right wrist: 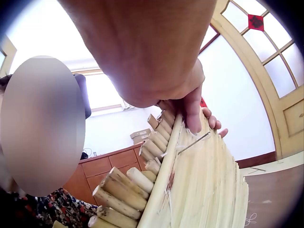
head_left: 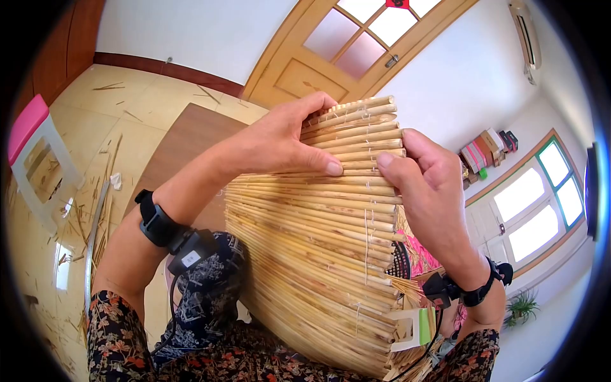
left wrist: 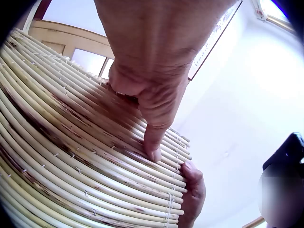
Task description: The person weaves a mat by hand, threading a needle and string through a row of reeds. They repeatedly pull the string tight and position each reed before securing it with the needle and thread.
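Observation:
A mat of thin reed stalks [head_left: 305, 254], stitched together with white thread, stands tilted over the person's lap. My left hand [head_left: 286, 137] grips its upper part, thumb flat across the near face and the other fingers passing over the top edge. At the stalks' cut ends, my right hand [head_left: 436, 184] holds the right edge between thumb and fingers. In the right wrist view a thin needle-like piece [right wrist: 194, 143] slants across the mat's other face, close below a right fingertip. Left fingers [right wrist: 214, 121] show beyond the mat's edge there.
A brown table [head_left: 184, 146] stands behind the mat. Loose stalks and a long metal strip [head_left: 95, 242] lie on the tiled floor at left, near a pink-topped stool [head_left: 38, 153]. A green-and-white box [head_left: 410, 328] sits by the mat's lower right.

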Demonstrator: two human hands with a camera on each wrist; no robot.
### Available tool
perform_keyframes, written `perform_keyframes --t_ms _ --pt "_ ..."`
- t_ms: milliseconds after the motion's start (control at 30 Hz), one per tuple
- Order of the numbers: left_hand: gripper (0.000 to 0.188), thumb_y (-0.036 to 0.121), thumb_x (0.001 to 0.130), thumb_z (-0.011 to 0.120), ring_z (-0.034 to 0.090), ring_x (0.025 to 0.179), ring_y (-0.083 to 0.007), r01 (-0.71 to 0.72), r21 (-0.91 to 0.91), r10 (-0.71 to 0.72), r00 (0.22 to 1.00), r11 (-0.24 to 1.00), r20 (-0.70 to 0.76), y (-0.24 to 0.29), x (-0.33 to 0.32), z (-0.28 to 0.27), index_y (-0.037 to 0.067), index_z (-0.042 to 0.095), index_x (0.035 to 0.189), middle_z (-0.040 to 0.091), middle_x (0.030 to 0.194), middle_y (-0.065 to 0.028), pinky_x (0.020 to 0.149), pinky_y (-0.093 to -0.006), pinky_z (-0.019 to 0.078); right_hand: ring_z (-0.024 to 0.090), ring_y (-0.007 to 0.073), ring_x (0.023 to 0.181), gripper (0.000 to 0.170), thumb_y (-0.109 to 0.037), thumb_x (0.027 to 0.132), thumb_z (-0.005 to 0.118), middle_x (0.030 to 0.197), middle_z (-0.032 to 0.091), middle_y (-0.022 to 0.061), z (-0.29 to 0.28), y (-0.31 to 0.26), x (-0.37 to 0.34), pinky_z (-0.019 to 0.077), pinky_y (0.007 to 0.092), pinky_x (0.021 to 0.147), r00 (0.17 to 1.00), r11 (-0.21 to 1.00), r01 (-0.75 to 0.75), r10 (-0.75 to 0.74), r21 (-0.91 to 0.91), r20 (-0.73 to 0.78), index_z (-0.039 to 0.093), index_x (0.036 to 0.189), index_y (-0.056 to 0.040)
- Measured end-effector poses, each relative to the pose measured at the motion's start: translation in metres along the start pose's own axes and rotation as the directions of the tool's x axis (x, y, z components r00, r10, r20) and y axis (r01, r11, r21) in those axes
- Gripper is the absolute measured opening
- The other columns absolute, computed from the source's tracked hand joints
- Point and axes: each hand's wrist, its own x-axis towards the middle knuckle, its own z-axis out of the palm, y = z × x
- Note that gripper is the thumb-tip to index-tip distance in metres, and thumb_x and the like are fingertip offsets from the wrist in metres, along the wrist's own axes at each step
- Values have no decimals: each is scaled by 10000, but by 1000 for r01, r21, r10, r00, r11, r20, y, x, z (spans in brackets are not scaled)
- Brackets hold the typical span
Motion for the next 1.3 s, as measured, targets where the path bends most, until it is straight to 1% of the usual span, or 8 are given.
perform_keyframes --t_ms 133,333,533,633,900,1067,1233,1300 --pt "645 265 692 878 587 975 -163 24 67 -23 1000 997 -9 -3 4 -3 17 533 1177 626 1004 -75 871 -293 459 459 42 643 169 -109 895 580 702 571 2 3 11 4 412 240 574 999 1000 27 -27 -1 -18 632 941 45" --pt "636 283 681 882 583 943 -148 81 6 -81 996 997 45 -2 7 -6 28 547 1158 622 985 -61 855 -278 455 524 59 702 270 -214 955 537 785 603 3 -1 19 2 458 243 628 995 946 -90 71 310 72 633 1023 29" --pt "649 310 675 879 587 952 -150 31 75 -33 999 997 22 -2 4 -3 33 552 1163 624 997 -60 872 -281 456 634 236 1026 575 -423 1040 363 1188 612 180 3 58 -15 517 351 883 991 693 -78 -24 717 130 494 1280 83" --pt "666 332 677 874 589 964 -153 25 81 -28 999 996 31 1 3 -2 31 551 1175 629 1007 -57 884 -284 456 624 246 1066 565 -413 1047 337 1204 608 187 12 76 -24 504 372 915 990 540 -131 29 831 137 491 1291 73" --pt "847 358 671 873 562 1143 -207 47 128 -52 998 991 35 10 0 1 22 482 1342 594 1202 -114 1009 -330 430 594 256 1135 675 -514 1004 396 1276 570 192 21 91 -45 475 399 991 989 483 -100 -43 870 138 456 1324 76" --pt "829 364 679 870 568 1122 -204 62 76 -69 994 995 89 19 5 1 17 486 1326 601 1180 -106 1005 -330 432 554 261 1196 788 -572 950 487 1308 542 207 23 98 -58 431 392 1031 982 527 -117 -65 842 177 432 1329 116" --pt "780 350 704 856 571 1097 -192 82 50 -88 987 995 132 27 4 3 6 489 1300 605 1132 -101 989 -328 439 542 281 1203 807 -578 952 463 1312 534 209 19 83 -61 409 402 1044 974 572 -97 -114 815 196 437 1325 136" --pt "873 395 665 873 495 1183 -176 136 24 -138 980 990 146 26 2 2 18 470 1342 554 1190 -58 1040 -325 370 544 286 1197 803 -576 954 453 1310 533 210 19 82 -62 408 409 1044 972 585 -81 -131 807 193 445 1321 138"
